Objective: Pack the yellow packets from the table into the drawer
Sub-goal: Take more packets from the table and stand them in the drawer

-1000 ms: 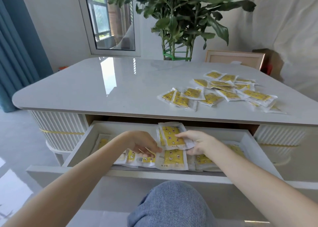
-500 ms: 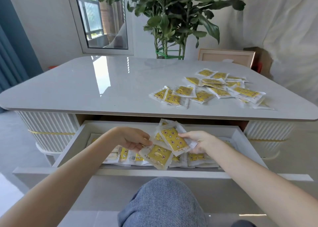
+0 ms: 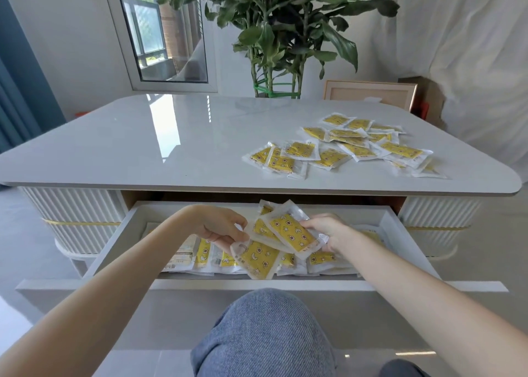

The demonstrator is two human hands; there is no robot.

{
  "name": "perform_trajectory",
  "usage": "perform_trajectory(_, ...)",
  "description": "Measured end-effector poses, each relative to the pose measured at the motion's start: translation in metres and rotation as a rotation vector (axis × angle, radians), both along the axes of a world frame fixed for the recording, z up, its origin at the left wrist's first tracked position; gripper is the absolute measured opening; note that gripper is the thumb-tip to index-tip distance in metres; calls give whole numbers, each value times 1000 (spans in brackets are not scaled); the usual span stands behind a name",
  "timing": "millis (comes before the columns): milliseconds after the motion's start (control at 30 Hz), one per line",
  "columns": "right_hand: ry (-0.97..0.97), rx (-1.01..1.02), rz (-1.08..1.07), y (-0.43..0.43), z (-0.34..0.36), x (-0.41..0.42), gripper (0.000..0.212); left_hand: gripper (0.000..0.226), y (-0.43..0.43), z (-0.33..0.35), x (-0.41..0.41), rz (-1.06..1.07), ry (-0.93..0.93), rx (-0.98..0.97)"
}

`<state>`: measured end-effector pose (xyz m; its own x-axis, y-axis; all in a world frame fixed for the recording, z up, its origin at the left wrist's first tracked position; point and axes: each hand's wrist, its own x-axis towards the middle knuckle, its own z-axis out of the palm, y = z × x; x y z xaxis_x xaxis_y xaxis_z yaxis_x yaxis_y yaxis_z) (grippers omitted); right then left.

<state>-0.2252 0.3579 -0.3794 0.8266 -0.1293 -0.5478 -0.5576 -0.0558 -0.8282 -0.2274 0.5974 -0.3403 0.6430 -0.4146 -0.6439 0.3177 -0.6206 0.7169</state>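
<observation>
Over the open drawer (image 3: 121,238), the left hand (image 3: 223,228) pinches a corner of a loose packet (image 3: 258,259), which sits askew above the packed rows (image 3: 204,255). The right hand (image 3: 325,231) grips fanned packets (image 3: 294,233), their long axes running from 10 to 4 o'clock. At 1 o'clock, a pile (image 3: 343,148) lies on the table (image 3: 143,148).

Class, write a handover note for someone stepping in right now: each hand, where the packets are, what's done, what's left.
Left hand: pinches the edge of the held packets, over the open drawer.
Right hand: grips the same fan from the other side.
Done: a row of packed packets lies in the drawer.
Left: lay these in, then move the pile from the table.
</observation>
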Motion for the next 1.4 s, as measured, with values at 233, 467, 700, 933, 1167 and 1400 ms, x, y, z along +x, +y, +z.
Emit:
perform_trajectory(233, 10, -28, -23, -5, 6, -4, 7, 22, 8, -5, -9, 18, 19, -59)
perform_trajectory(467, 13, -174, -54, -38, -2, 5, 3, 15, 25, -11, -7, 188, 62, -122)
perform_trajectory(700, 82, -162, 1, -47, 1, 4, 22, 47, 10, -11, -2, 306, 45, -8)
perform_trajectory(933, 83, -234, 59, -43, -7, 13, 18, 44, 4, -27, 6, 288, -99, 248)
perform_trajectory(1167, -105, -711, 69, -52, -8, 10, 4, 44, 0, -31, 10, 191, -389, 596)
perform_trajectory(1400, -77, -735, 44, -73, 2, 5, 7, 46, -54, -24, 10, -175, -701, 754)
